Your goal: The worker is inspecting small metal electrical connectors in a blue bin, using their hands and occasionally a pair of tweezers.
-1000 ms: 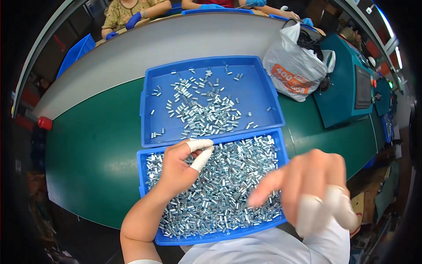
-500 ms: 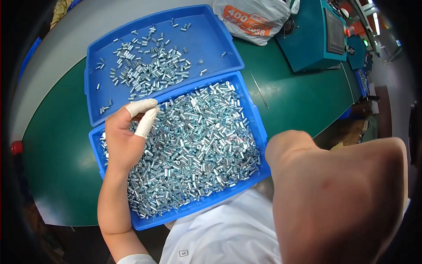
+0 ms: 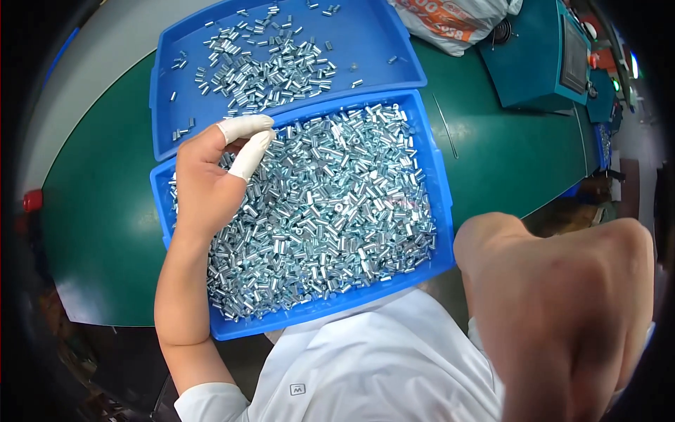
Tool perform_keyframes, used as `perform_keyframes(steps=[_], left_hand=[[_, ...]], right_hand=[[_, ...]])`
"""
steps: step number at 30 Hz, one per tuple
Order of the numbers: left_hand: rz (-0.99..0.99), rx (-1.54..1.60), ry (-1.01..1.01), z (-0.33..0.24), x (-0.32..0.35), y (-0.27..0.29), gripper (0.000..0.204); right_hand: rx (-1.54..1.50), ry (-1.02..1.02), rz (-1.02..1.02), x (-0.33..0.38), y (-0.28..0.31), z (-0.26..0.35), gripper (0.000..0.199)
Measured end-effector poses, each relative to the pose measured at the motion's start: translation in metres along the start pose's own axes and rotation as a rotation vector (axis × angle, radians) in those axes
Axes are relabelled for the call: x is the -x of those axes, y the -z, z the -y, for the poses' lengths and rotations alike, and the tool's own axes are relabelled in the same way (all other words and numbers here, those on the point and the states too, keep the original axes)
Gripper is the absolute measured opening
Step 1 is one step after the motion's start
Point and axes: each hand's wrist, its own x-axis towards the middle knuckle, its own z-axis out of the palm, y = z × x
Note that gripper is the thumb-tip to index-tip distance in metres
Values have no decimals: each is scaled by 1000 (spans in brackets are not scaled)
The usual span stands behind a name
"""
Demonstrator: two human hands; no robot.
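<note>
Fingertips poised above the full tray's far left corner

A red object [image 3: 32,200] lies well left of the full tray [image 3: 441,176], on the green counter [image 3: 98,204]. Over that tray's far left corner hangs the left hand [image 3: 211,172], thumb and finger bent together, though I cannot tell whether they pinch a piece; their white covers probably guard the skin against metal edges. Small metal cylinders [image 3: 330,190] fill the full tray, which sits close to the body, likely for easy reach. Just beyond it, against its far edge, the second tray [image 3: 163,116] holds a loose scatter. Right of the full tray lies a thin rod [image 3: 446,128]; beyond its far right corner a plastic bag [image 3: 457,27] and a teal machine [image 3: 527,63] limit the room. Right of its near corner, the right hand [image 3: 562,302] blocks the view, its fingers too hidden to judge
</note>
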Motion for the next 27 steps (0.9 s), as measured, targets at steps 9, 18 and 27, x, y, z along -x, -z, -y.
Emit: perform_keyframes(steps=[9, 18, 27], left_hand=[[237, -181, -184, -14, 9, -5, 19], [401, -478, -206, -23, 22, -13, 27], [411, -456, -220, -18, 20, -19, 24]], right_hand=[[11, -72, -63, 12, -7, -7, 36], [64, -121, -121, 8, -8, -23, 34], [92, -200, -156, 10, -8, -25, 32]])
